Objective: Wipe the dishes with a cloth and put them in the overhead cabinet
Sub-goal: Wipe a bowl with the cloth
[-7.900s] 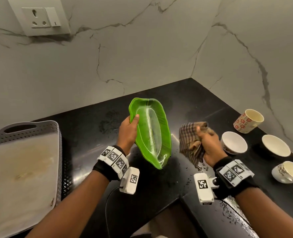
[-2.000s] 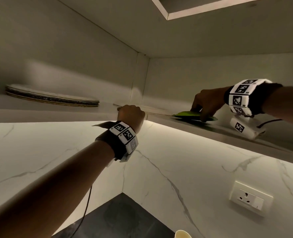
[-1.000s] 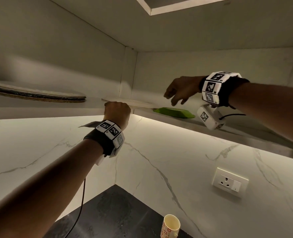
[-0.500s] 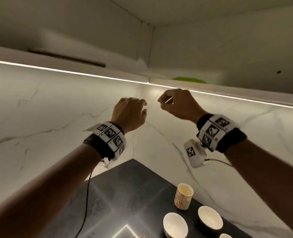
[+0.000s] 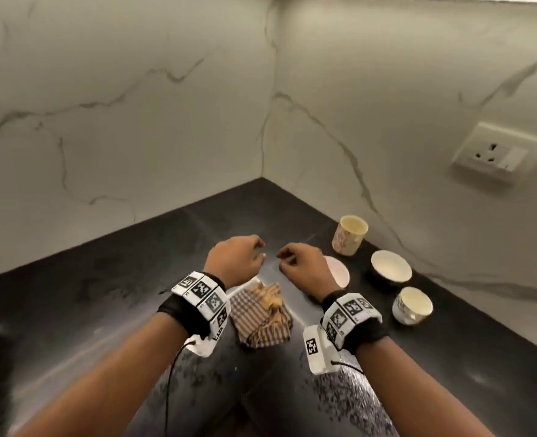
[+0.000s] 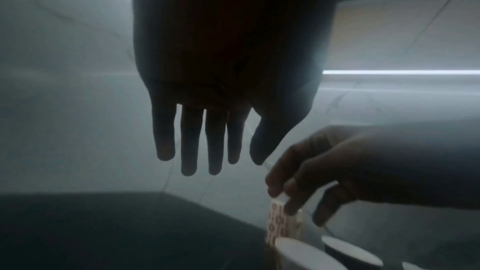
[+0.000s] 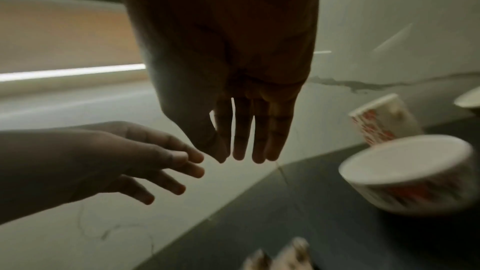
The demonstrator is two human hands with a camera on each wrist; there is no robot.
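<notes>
The checked cloth [image 5: 261,313] lies crumpled on the black counter [image 5: 103,294], just below my two hands. My left hand [image 5: 254,247] and right hand [image 5: 284,257] hover side by side above the counter, fingers relaxed, holding nothing. The wrist views show the left hand's fingers [image 6: 189,151] and the right hand's fingers [image 7: 259,141] hanging straight and empty. A white bowl [image 5: 338,272] is partly hidden behind my right hand. A patterned tall cup [image 5: 349,234], a second white bowl [image 5: 390,266] and a small cup [image 5: 412,305] stand to the right. The green plate is out of view.
Marble walls meet in a corner [image 5: 264,137] behind the counter. A wall socket [image 5: 497,152] sits on the right wall. Water drops speckle the counter's front edge [image 5: 339,405]. The left part of the counter holds nothing I can see.
My right hand let go of the green plate on the cabinet shelf. Both hands came down empty to just above the counter, and my view dropped from the cabinet to the counter.
</notes>
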